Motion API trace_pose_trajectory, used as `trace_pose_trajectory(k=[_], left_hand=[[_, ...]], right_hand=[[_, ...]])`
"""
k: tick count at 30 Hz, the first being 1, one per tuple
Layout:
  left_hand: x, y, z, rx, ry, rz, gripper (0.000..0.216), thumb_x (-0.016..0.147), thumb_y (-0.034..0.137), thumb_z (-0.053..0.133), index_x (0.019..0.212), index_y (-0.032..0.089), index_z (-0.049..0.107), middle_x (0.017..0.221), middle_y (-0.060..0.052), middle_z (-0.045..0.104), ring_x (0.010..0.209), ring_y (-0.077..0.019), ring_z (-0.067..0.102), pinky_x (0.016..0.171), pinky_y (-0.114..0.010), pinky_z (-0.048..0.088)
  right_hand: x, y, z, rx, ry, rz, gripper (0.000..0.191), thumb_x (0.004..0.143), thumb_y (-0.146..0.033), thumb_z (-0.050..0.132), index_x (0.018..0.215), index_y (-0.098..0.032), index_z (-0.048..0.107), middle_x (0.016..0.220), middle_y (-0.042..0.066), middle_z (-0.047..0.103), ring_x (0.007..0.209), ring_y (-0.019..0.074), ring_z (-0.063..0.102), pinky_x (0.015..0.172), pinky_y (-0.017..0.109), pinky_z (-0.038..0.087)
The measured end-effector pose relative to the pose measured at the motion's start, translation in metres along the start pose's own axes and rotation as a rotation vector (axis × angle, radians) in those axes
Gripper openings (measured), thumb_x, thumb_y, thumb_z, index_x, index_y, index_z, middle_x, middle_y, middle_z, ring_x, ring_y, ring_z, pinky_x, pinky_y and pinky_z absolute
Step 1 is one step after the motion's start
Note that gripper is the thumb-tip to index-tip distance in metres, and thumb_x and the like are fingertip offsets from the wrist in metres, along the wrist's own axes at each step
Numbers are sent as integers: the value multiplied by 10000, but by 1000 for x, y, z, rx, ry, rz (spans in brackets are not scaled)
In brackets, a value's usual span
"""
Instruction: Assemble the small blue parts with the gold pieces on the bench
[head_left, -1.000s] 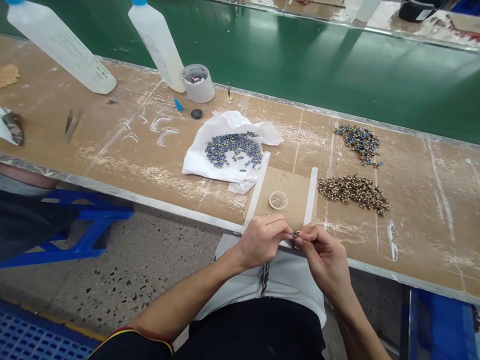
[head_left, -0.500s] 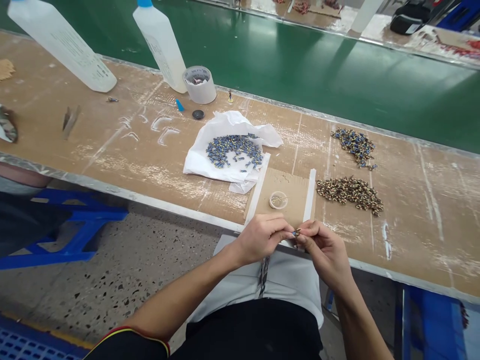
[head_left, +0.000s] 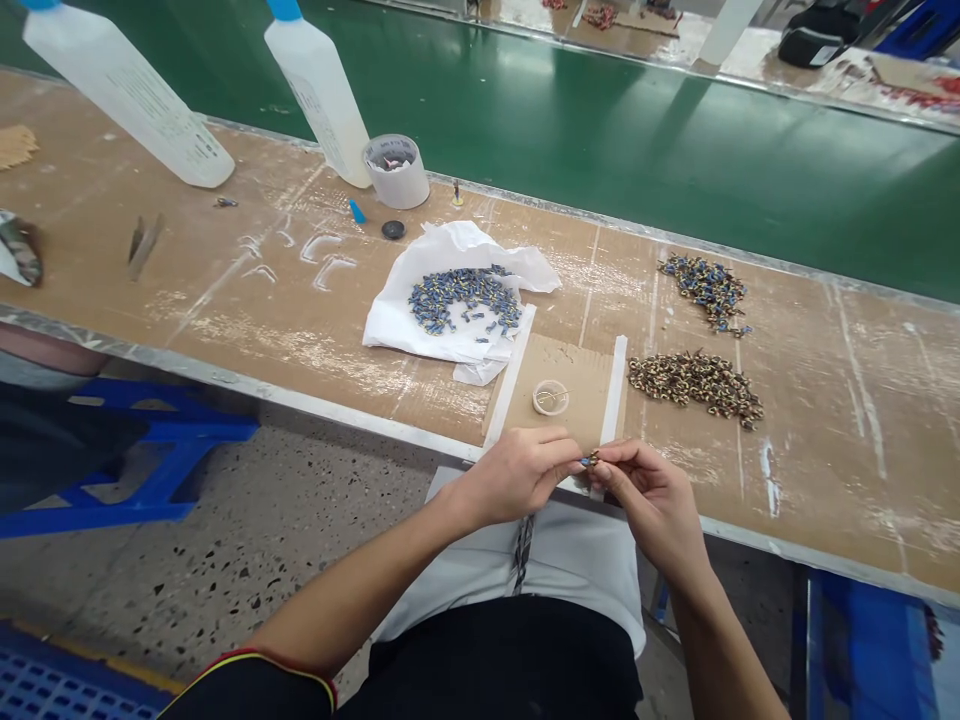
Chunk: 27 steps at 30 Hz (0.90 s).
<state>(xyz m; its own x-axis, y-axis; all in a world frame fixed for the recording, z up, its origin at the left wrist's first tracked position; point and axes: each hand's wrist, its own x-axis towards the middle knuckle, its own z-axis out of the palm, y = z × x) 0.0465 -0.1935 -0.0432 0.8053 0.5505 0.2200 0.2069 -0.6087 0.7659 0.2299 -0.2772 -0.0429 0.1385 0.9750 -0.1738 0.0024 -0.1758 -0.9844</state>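
Just over the table's front edge, my left hand [head_left: 526, 470] pinches a small blue piece [head_left: 586, 462] between thumb and fingertips. My right hand [head_left: 646, 492] meets it there, its fingers closed on a small brown-and-gold piece [head_left: 594, 458] that touches the blue one. Fingertips hide most of both pieces. Behind my hands, a small round clear dish [head_left: 550, 397] with thin strands in it sits on a cardboard sheet [head_left: 574, 365]. Many blue-and-yellow pieces [head_left: 465, 290] lie on white paper [head_left: 386, 322] to the left. A pile of brown-and-gold pieces [head_left: 697, 387] lies to the right.
Beyond that pile is a heap of mixed blue and gold pieces [head_left: 705, 290]. Two white bottles [head_left: 319, 85], a tape roll [head_left: 397, 175] and a black cap [head_left: 393, 230] stand at the back left. A green surface [head_left: 525, 120] runs behind the table.
Both hands stay together at the same place with the small pieces between the fingertips. The whole view has shifted slightly; nothing on the table has visibly moved.
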Motion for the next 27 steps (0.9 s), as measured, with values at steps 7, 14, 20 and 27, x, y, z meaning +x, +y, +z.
trace_pose_trajectory(k=[7, 14, 20, 27], left_hand=[[1, -1, 1, 36, -36, 31, 299, 1000, 224, 379, 785, 152, 575, 728, -38, 577, 670, -141, 537, 615, -246, 390], [1, -1, 8, 169, -8, 38, 273, 963, 177, 418, 722, 163, 544, 675, -13, 545, 598, -132, 498, 548, -261, 335], [-2, 0, 9, 244, -37, 60, 211, 902, 106, 429, 740, 163, 551, 702, -12, 581, 613, -137, 525, 553, -262, 331], [-3, -3, 13, 215, -40, 24, 204, 894, 101, 429, 743, 164, 552, 685, -16, 565, 607, -139, 513, 555, -252, 338]], right_hand=[[2, 0, -2, -11, -51, -27, 134, 875, -313, 687, 820, -193, 666, 810, 33, 657, 658, 130, 607, 601, 259, 537], [3, 1, -6, -174, -134, -61, 174, 920, -272, 611, 762, -201, 590, 763, 25, 646, 628, 134, 576, 580, 259, 491], [2, 0, -8, -283, -188, -93, 186, 916, -249, 607, 742, -214, 550, 734, 11, 664, 624, 144, 602, 584, 257, 485], [2, 3, -8, -301, -187, -114, 188, 930, -231, 591, 751, -215, 538, 746, 7, 667, 640, 140, 629, 607, 253, 502]])
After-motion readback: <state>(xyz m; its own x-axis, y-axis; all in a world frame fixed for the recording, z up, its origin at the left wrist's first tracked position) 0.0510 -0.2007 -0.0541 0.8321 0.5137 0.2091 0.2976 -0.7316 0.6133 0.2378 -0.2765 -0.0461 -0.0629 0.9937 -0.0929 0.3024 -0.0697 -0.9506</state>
